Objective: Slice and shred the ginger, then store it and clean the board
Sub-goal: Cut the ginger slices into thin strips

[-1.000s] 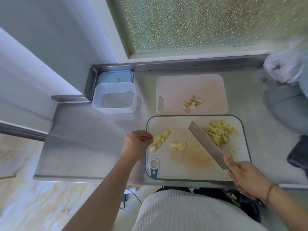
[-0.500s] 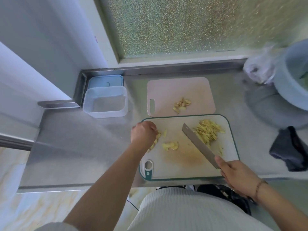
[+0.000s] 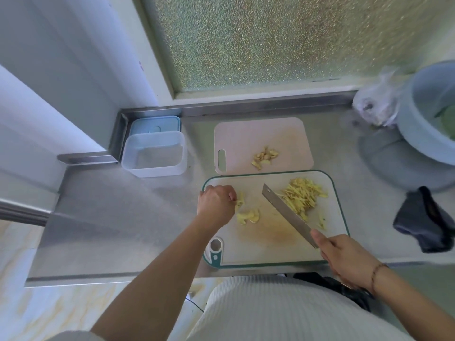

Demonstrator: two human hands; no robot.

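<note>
- Steel desk (image 3: 123,217) carries a white cutting board (image 3: 258,252) with a green rim, long axis running left-right, handle hole at its near-left corner.
- Ginger slices (image 3: 248,215) lie on the board's left-centre, in a small loose heap.
- Left hand (image 3: 216,203) sits at the board's left edge, fingers curled, fingertips touching the farthest slices; whether it pinches one, cannot tell.
- Shredded ginger (image 3: 304,198) piled at the board's far-right; strips mostly point diagonally.
- Right hand (image 3: 344,259) grips the knife (image 3: 285,214) handle at the board's near-right corner.
- Knife blade's long axis runs diagonally, tip pointing far-left, between slices and shreds, its right side touching the shred pile.
- Pink board (image 3: 263,143) lies just behind the white one, bearing ginger scraps (image 3: 264,157).
- Clear container (image 3: 155,153) stands far-left on the desk, its blue lid (image 3: 155,124) behind it.
- Dark cloth (image 3: 426,220) at the right; blue basin (image 3: 428,114) and plastic bag (image 3: 376,104) far-right.
- No readable writing.
</note>
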